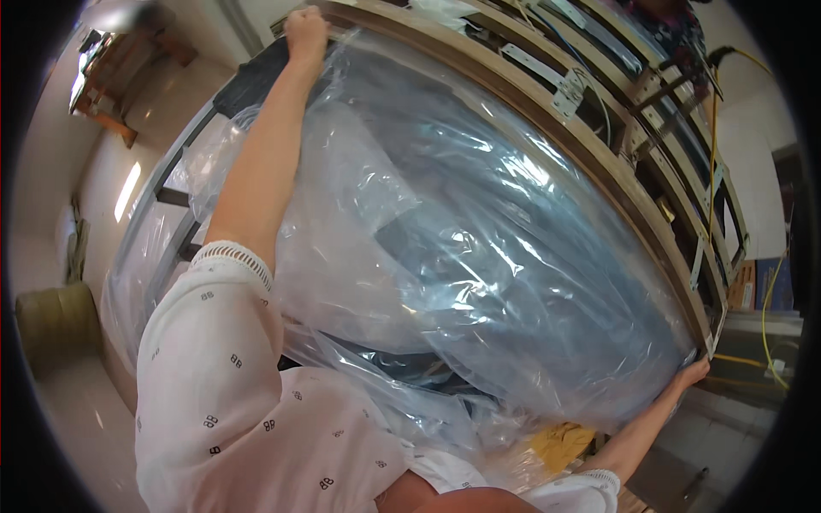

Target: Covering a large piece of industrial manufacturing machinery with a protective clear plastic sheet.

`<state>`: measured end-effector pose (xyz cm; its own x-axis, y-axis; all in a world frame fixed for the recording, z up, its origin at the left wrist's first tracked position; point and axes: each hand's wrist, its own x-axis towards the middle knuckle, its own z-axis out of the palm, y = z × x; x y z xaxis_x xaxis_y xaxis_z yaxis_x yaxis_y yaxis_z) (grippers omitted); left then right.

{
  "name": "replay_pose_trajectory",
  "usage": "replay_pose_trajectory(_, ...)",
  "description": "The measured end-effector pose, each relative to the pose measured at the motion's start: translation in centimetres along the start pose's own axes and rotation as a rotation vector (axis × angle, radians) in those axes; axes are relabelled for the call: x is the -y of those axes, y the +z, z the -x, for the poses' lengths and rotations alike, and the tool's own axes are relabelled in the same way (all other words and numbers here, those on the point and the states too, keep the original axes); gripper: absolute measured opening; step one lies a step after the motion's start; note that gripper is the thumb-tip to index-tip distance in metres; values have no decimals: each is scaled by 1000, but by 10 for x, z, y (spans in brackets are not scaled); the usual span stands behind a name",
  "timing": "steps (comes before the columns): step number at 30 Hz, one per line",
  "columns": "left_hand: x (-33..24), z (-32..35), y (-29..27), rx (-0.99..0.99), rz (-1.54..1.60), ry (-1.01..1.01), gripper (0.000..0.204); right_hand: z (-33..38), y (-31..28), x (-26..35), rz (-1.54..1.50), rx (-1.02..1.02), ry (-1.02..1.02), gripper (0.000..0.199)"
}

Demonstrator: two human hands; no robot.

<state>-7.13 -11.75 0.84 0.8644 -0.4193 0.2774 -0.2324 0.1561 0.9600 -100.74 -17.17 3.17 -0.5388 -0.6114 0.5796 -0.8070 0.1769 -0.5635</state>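
A large piece of furniture with an open wooden frame [505, 81] lies across the view, sheathed in clear plastic film [479, 248] over dark upholstery. Metal brackets [568, 92] are fixed to its slats. At the far left end of the long wooden rail, my left hand [306, 34] is closed in a fist on the rail's corner. My right hand [688, 376] grips the near right corner of the same rail; its fingers are partly hidden behind the edge. Loose folds of film bunch up against my body.
A wooden table [128, 60] stands at the far left, and an olive roll or cushion [58, 321] lies at the left. A yellow hose [714, 162] hangs at the right. Behind the frame, someone's dark patterned clothing [671, 12] shows. A yellow sheet [560, 446] lies low near my right arm.
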Motion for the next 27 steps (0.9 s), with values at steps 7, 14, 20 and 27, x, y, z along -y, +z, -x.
replay_pose_trajectory(7,1,-19,-4,622,-812,47,55,11,-2,1,510,-294,-592,30)
replay_pose_trajectory(14,-10,-143,-143,535,-952,471,39,106,-78,35,486,173,-463,47)
replay_pose_trajectory(20,-34,-206,-232,224,-1740,857,36,182,-108,75,312,571,-432,54)
replay_pose_trajectory(27,-138,189,38,1344,-577,523,33,137,-113,42,348,395,-232,65)
